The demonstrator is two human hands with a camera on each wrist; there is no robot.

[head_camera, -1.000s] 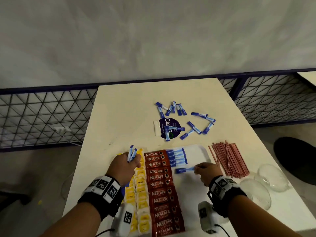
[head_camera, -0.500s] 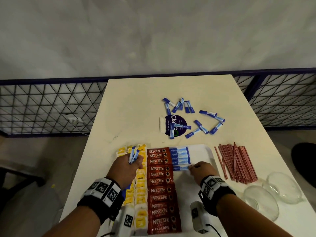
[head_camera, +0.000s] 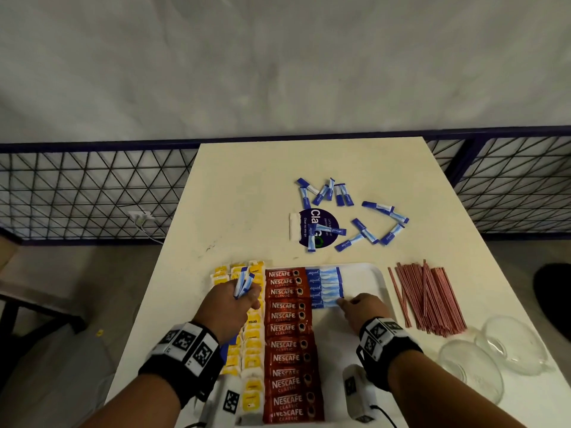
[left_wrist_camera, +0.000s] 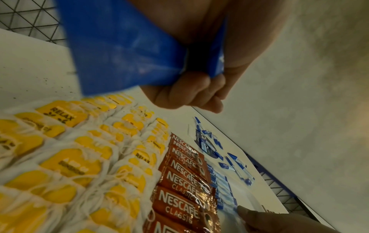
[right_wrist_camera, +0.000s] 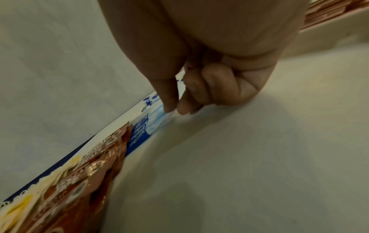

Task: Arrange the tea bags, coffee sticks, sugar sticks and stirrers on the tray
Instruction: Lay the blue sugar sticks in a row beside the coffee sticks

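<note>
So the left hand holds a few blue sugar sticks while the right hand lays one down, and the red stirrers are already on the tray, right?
Not quite. The stirrers lie on the table, right of the tray, as the head view shows. The rest holds: the left hand grips sugar sticks and the right hand lays one down.

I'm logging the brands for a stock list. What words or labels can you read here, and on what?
"NESCAFE CLASSIC": on the red coffee sticks in a column on the tray.
"RELAX": on yellow tea bag tags.
"equal": on the blue sugar sticks laid on the tray.
"Cla": large letters on the round dark sticker on the table; "Clean as you go" beside it, the rest covered or too small.
Square coded markers on the wristbands: no words.
</note>
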